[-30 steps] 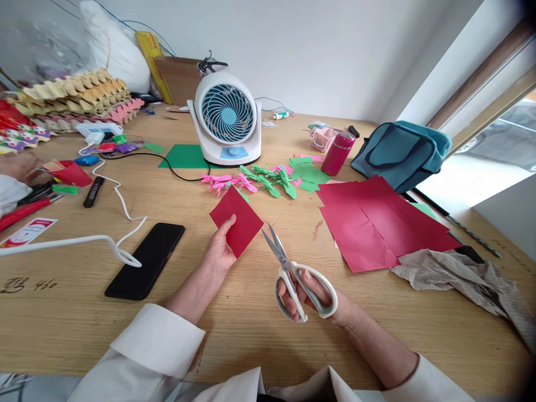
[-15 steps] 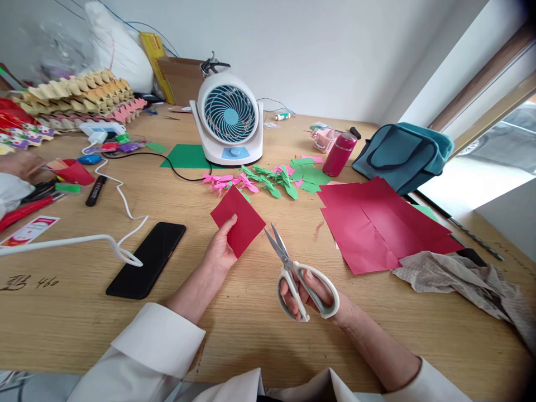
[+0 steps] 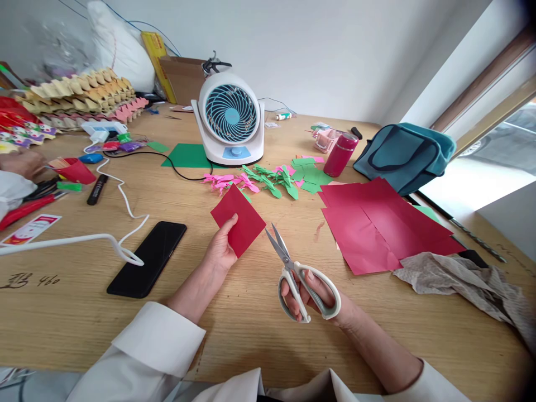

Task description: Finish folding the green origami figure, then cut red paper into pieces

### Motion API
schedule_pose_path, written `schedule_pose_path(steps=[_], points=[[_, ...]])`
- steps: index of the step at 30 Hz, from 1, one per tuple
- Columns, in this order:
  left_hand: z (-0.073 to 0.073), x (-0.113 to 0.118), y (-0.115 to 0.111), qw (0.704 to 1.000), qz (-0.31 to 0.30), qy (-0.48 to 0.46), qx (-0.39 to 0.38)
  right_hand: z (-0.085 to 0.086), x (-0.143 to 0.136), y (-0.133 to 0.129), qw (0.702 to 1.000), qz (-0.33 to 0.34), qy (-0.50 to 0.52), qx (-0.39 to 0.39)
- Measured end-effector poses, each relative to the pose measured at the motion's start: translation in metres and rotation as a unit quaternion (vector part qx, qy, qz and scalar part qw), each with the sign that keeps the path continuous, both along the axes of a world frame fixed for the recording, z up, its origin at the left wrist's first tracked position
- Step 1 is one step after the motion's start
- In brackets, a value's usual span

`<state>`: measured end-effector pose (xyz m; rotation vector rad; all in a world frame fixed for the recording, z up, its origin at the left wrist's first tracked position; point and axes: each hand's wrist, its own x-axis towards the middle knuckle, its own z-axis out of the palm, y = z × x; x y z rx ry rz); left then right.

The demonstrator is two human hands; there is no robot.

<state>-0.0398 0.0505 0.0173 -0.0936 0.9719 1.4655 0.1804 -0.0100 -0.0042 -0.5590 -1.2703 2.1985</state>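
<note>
Head view: the wooden worktop [image 3: 251,340] and what lies on it look just as they did a second ago, apart from a slight drift of the whole view. The white fan [image 3: 232,116] stands at the back, with the teal bag [image 3: 406,159] off to the right. Nearer, the large red sheets [image 3: 377,223] lie overlapping beside a crumpled cloth [image 3: 444,273]. The black phone [image 3: 146,259] rests flat to the left of the left hand [image 3: 221,251].

Scissors [image 3: 286,260] with white handles are gripped by the right hand [image 3: 320,287], thumb and fingers through the loops, blades parted in the same narrow V as before. Their tips remain right by the corner of the small red paper [image 3: 247,231]; whether they touch it cannot be told. That paper is pinched under the left thumb, held up as a neat four-sided piece, and its edges show no cut begun, so I judge this a pause in the work rather than progress. Smallest are the green and pink cut shapes [image 3: 287,181], heaped beyond it in front of the fan.
</note>
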Motion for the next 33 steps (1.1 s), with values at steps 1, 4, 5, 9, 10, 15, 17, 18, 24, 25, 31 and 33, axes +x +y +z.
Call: schedule_pose_path(steps=[1, 4, 5, 9, 10, 15, 17, 18, 24, 25, 31, 33], points=[[-0.0001, -0.0001, 0.0000, 1.000, -0.001, -0.001, 0.001, -0.0001, 0.0007, -0.0003, 1.000, 0.002, 0.000, 0.003], [-0.0002, -0.0003, 0.0002, 1.000, -0.003, -0.001, 0.005, 0.0004, 0.0023, -0.0008, 1.000, 0.008, -0.008, 0.004], [-0.0002, -0.0003, 0.0002, 1.000, -0.004, 0.001, 0.005, 0.0007, 0.0025, -0.0008, 1.000, 0.009, -0.012, 0.003], [-0.0005, 0.0000, 0.0001, 1.000, -0.006, 0.008, 0.005, 0.0010, 0.0016, 0.0004, 1.000, 0.009, -0.009, 0.002], [-0.0009, 0.0000, 0.0002, 1.000, -0.006, 0.006, 0.004, 0.0008, 0.0012, 0.0008, 1.000, 0.008, -0.007, 0.002], [-0.0056, -0.0016, 0.0018, 1.000, -0.012, -0.009, 0.017, 0.0005, 0.0002, 0.0012, 1.000, 0.006, -0.008, -0.004], [-0.0076, -0.0024, 0.0026, 1.000, -0.011, -0.011, 0.021, 0.0002, 0.0004, 0.0006, 1.000, 0.004, -0.009, -0.005], [-0.0083, -0.0028, 0.0029, 1.000, -0.009, -0.010, 0.021, -0.0002, 0.0004, 0.0003, 1.000, 0.003, -0.006, -0.003], [-0.0083, -0.0034, 0.0030, 1.000, -0.005, -0.001, 0.023, -0.0030, 0.0007, -0.0009, 1.000, -0.002, 0.018, 0.011], [-0.0080, -0.0032, 0.0028, 1.000, -0.006, 0.003, 0.024, -0.0030, 0.0008, -0.0009, 1.000, -0.002, 0.018, 0.011], [-0.0060, -0.0012, 0.0018, 0.999, -0.012, 0.013, 0.037, -0.0038, 0.0011, -0.0008, 1.000, -0.001, 0.000, -0.003], [-0.0057, -0.0009, 0.0015, 0.999, -0.016, 0.014, 0.045, -0.0034, 0.0011, -0.0009, 1.000, -0.005, 0.002, -0.004]])
